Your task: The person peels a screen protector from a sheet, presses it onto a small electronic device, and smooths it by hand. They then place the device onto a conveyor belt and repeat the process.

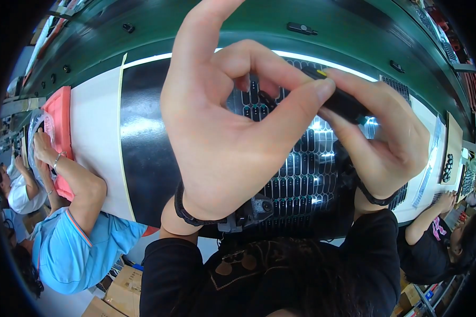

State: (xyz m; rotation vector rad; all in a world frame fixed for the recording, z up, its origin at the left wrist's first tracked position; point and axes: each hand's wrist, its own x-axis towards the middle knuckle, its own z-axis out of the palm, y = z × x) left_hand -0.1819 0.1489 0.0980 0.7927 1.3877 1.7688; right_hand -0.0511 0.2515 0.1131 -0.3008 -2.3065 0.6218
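Nearest, the left hand [222, 127] has thumb and forefinger pinched on the left end of a black oblong device [349, 104], beside a small yellow bit [322, 73]; the right hand [394, 129] is clamped around its body, so it hangs between the two, above the work surface. Under them lies a slotted tray [327, 182] of dark oblong pieces (light glints off it), with a black mat [145, 121] to its left. Beyond runs a green belt [349, 24] carrying small black items [302, 28].
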